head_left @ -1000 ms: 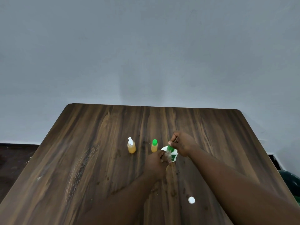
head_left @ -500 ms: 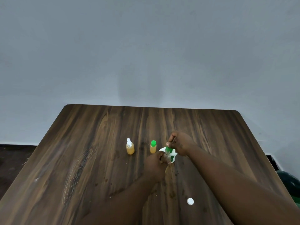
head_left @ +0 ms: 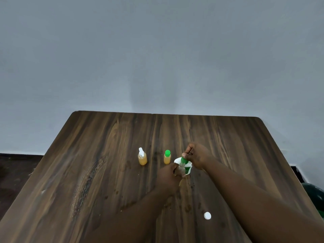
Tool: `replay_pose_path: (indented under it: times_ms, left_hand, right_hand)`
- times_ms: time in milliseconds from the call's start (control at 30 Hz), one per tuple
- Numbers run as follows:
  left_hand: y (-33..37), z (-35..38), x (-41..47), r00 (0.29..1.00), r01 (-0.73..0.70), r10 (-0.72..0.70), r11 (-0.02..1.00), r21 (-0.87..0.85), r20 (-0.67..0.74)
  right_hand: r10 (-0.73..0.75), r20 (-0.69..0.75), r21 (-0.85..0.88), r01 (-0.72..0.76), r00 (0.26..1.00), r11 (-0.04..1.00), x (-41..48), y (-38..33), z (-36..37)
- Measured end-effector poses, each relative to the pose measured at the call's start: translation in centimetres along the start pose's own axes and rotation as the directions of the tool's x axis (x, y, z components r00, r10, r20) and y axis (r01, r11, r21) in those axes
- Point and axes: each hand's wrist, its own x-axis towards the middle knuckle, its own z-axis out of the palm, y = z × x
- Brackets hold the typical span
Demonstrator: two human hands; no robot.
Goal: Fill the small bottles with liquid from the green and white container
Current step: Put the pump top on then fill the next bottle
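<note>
Dark wood-grain laminate, streaked and faintly glossy, is seen across the table [head_left: 87,172], whose far corners are rounded. Nearest on it, a small round white cap [head_left: 207,215] is laid flat, well apart from everything else, to the right of the left forearm. Small dark spots are scattered over the laminate between the forearms.

Further in, the left hand [head_left: 169,178] is curled around the lower body of a small clear bottle [head_left: 182,170], which is held upright. Its green cap [head_left: 183,161] is pinched from above by the fingertips of the right hand [head_left: 197,156]. Just behind and partly hidden by the bottle, the green and white container [head_left: 188,170] is set on the table, its round white rim showing; whether the left hand also touches it cannot be told.

Left of this group, two small bottles of amber liquid are stood apart: one with a green screw cap [head_left: 167,157], nearer the hands, and one with a white spray top [head_left: 142,157]. A dark green rounded object [head_left: 313,193] is cut off at the right edge.

Beyond the table, a plain matt grey wall is seen.

Against the frame half a second earlier, both hands are found in nearly the same grip and place, and the loose cap and standing bottles are unmoved
</note>
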Motion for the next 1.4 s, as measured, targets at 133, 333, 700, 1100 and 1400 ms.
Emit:
replay_pose_path:
  times_ms: [133, 333, 700, 1100, 1400]
  left_hand:
    - [0.15, 0.00, 0.10, 1.000, 0.003, -0.003, 1.000, -0.010, -0.016]
    - [0.16, -0.11, -0.12, 1.000, 0.007, -0.007, 1.000, 0.008, 0.005]
    - [0.13, -0.15, -0.25, 1.000, 0.005, -0.005, 1.000, -0.017, 0.015]
    - [0.49, -0.19, -0.28, 1.000, 0.026, -0.026, 0.999, -0.022, -0.005]
    - [0.50, -0.35, -0.27, 0.999, 0.034, -0.034, 0.999, -0.036, 0.017]
  right_hand:
    - [-0.004, 0.019, 0.033, 0.003, 1.000, 0.999, 0.14, -0.57, -0.29]
    - [0.006, -0.009, 0.006, -0.006, 1.000, 1.000, -0.21, -0.19, 0.09]
    - [-0.001, -0.006, -0.035, 0.000, 1.000, 0.999, -0.41, -0.51, -0.04]
    - [-0.002, -0.007, -0.028, 0.002, 1.000, 1.000, -0.24, -0.63, -0.12]
    - [-0.016, -0.002, -0.037, 0.016, 1.000, 0.999, -0.32, -0.51, -0.17]
